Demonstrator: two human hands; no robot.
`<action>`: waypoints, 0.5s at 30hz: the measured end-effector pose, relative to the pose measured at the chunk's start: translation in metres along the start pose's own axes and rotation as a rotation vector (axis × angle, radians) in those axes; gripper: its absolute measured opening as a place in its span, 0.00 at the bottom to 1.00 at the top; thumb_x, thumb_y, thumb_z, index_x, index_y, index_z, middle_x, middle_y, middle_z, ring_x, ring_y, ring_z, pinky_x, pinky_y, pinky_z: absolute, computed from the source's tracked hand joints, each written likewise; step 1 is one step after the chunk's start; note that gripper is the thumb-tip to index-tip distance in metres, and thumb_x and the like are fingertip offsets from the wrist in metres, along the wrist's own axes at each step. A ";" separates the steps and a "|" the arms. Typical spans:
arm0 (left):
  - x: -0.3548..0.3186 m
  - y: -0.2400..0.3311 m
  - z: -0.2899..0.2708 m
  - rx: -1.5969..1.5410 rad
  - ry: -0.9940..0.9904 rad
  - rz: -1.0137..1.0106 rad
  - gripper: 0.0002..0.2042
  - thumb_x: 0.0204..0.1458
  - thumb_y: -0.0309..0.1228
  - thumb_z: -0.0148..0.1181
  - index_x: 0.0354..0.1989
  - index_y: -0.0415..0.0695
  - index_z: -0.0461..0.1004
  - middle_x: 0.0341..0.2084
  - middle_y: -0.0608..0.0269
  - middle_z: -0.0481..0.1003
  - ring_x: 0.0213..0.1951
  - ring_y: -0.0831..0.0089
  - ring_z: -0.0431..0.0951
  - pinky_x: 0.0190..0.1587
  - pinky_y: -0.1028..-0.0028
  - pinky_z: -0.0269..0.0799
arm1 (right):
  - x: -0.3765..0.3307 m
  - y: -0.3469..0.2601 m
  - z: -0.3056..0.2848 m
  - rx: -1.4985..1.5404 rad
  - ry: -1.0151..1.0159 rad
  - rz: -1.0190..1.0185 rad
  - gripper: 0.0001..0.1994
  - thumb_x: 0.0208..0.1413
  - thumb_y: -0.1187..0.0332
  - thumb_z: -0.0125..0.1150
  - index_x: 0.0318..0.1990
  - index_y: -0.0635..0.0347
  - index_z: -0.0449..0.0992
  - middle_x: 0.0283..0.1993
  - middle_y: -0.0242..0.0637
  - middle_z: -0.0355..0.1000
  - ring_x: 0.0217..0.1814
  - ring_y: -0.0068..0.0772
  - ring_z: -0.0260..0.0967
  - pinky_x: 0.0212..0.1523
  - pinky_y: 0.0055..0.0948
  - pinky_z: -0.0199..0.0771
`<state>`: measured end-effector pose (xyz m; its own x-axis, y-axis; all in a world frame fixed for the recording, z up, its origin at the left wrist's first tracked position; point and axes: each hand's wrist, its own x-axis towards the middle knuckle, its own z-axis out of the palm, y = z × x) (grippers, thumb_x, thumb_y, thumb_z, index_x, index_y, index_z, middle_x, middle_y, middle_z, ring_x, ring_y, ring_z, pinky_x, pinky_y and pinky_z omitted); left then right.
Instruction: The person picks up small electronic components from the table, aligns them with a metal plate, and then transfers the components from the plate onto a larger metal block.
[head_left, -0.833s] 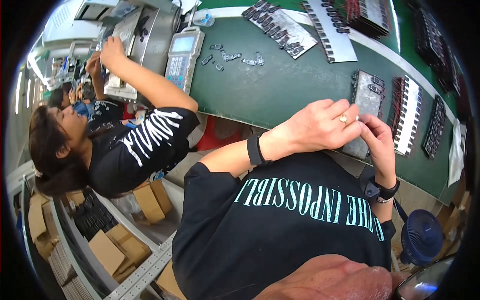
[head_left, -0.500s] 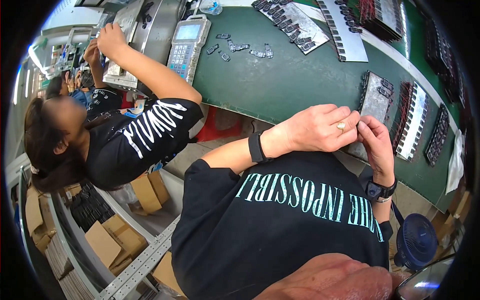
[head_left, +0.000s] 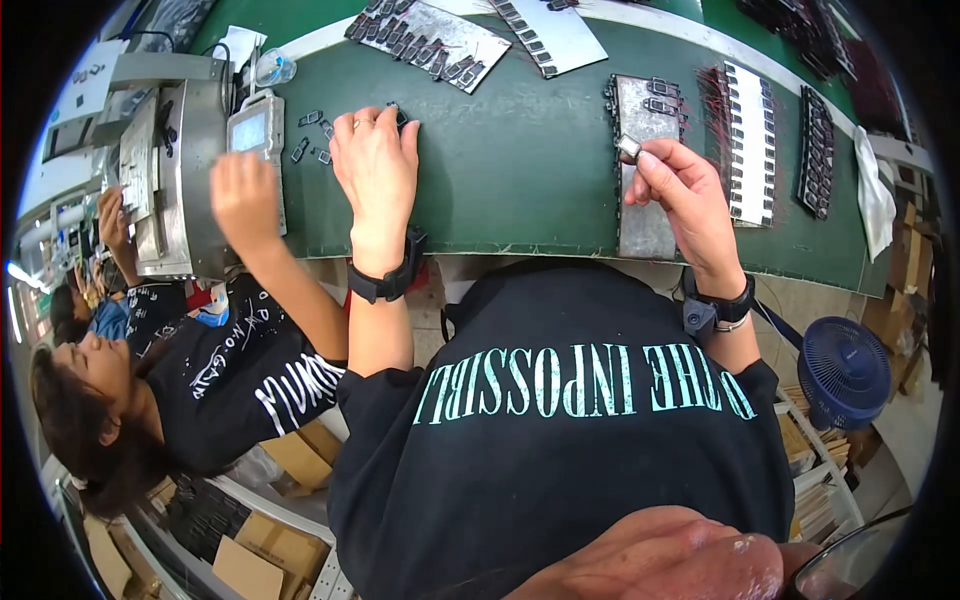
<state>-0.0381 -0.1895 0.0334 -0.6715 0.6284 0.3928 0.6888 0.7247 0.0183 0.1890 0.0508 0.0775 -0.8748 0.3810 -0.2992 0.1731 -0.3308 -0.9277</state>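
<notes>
Head view shows your two hands far apart now, while a moment ago they were close together by the grey tray (head_left: 645, 190). That tray is our landmark: a long metal strip lying on the green table (head_left: 520, 170), straight in front of your chest.

Your right hand (head_left: 685, 205) is at the tray, just over its middle. Its fingers are pinched together on one small metal part (head_left: 629, 147), a little shiny square. The part is up in the air above the tray, near the top end where a few more small parts sit in a row.

Your left hand (head_left: 375, 170) has moved away from the tray, well off to its left. It lies flat on the green table with the fingers spread apart, holding nothing. Its fingertips touch or nearly touch some loose small pieces (head_left: 310, 135) scattered there; it is hard to tell which.

So the change looks like this: before, both hands worked on one thing together. Now each hand does its own job, one holding a part at the tray and one reaching to the loose pile.

Farther left of the tray, another person's hand (head_left: 243, 195) reaches up toward a grey machine (head_left: 195, 150). That hand is blurry.
</notes>
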 end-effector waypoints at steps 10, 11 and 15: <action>0.018 0.090 -0.045 -1.128 -0.296 -0.062 0.07 0.57 0.30 0.66 0.39 0.40 0.84 0.32 0.62 0.82 0.35 0.73 0.79 0.44 0.73 0.74 | 0.013 -0.002 0.014 -0.137 -0.164 0.058 0.10 0.69 0.66 0.56 0.47 0.65 0.77 0.30 0.27 0.71 0.32 0.17 0.68 0.37 0.20 0.69; 0.020 0.095 -0.049 -1.275 -0.438 -0.070 0.07 0.58 0.30 0.66 0.39 0.39 0.83 0.31 0.64 0.81 0.33 0.77 0.78 0.41 0.76 0.74 | 0.014 -0.003 0.016 -0.170 -0.174 0.064 0.10 0.69 0.66 0.55 0.46 0.65 0.77 0.30 0.27 0.71 0.32 0.16 0.67 0.37 0.19 0.68; 0.018 0.095 -0.037 -1.513 -0.654 -0.372 0.09 0.60 0.32 0.65 0.39 0.38 0.82 0.30 0.67 0.80 0.32 0.81 0.77 0.40 0.79 0.74 | 0.017 -0.009 0.015 -0.163 -0.195 0.009 0.11 0.70 0.66 0.55 0.46 0.65 0.76 0.29 0.27 0.70 0.32 0.15 0.66 0.36 0.19 0.68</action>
<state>0.0252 -0.1199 0.0768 -0.5714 0.7827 -0.2469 -0.1566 0.1913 0.9689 0.1656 0.0472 0.0839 -0.9409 0.1996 -0.2736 0.2382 -0.1842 -0.9536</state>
